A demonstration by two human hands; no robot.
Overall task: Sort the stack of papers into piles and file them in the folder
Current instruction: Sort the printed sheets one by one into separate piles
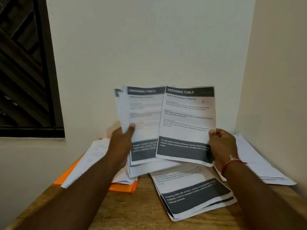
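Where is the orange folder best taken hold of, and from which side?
Take the folder by its near right corner, coming from the front. Only that corner and the left edge lie bare; papers cover the rest.

The wooden table (132,209) bears an orange folder (123,187) at nine o'clock, a printed pile (196,193) at five, and a white pile (259,163), perhaps face-down, at three.
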